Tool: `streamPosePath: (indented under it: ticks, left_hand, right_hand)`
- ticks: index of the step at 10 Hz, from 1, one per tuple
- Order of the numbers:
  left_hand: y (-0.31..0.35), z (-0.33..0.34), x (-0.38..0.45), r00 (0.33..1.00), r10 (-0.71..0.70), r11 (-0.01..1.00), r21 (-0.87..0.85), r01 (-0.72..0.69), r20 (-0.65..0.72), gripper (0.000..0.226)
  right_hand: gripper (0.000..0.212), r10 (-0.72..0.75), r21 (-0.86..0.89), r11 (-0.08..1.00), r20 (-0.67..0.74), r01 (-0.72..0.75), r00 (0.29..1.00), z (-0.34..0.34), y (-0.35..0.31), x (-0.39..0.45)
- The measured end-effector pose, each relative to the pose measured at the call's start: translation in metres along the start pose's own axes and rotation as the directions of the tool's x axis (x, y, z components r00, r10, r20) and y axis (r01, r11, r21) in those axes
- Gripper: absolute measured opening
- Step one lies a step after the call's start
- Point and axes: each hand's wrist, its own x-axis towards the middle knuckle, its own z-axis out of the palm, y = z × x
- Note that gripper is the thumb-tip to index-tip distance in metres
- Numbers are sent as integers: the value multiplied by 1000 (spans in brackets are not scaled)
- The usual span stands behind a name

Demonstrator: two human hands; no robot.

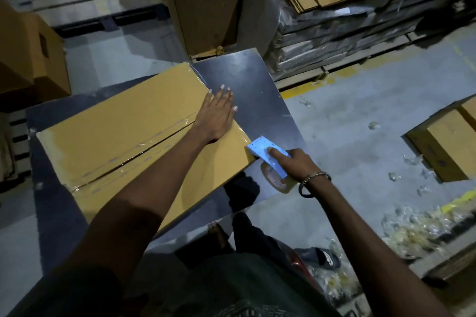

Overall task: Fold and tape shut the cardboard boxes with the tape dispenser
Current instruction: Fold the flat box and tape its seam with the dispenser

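A closed brown cardboard box (123, 136) lies on a dark metal table (247, 80), with clear tape running along its centre seam. My left hand (216, 116) presses flat on the box top near its right edge, fingers straight. My right hand (296, 165) grips a light blue tape dispenser (268, 156) with a roll of tape under it. The dispenser's front touches the box's right edge, and my index finger lies along its top.
An upright carton (206, 5) stands behind the table, and another box (28, 54) sits at the left. Wrapped pallet stacks (347, 33) fill the back right. An open box (448, 141) and scraps of clear tape (412, 219) lie on the floor at right.
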Motion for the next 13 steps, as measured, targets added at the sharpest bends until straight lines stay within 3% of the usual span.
streamPosePath:
  ticks: [1, 2, 5, 8, 11, 13]
  left_hand:
    - [16, -2, -3, 999, -12, 1000, -15, 12, -29, 66]
    - [47, 10, -14, 992, 127, 992, 24, -127, -13, 70]
    - [54, 22, -18, 991, 131, 983, 134, -126, -27, 64]
    - [55, 25, -18, 989, 133, 984, 130, -125, -61, 64]
    - [59, 25, -21, 994, 96, 989, 118, -89, -61, 65]
    - [60, 26, -21, 995, 86, 990, 116, -78, -58, 68]
  right_hand:
    - [56, -3, -9, 1000, -45, 3, 999, 3, 2, 0]
    - [54, -3, -5, 1000, -54, 3, 999, 4, 3, 3]
    - [70, -44, -24, 999, -47, 43, 998, 2, 38, -28]
    - [67, -32, -21, 999, -82, 30, 996, 13, 71, -41]
    - [62, 56, 118, 992, -135, -40, 989, 47, 62, -22]
    - [53, 223, 378, 909, -83, -177, 971, 57, 58, -16]
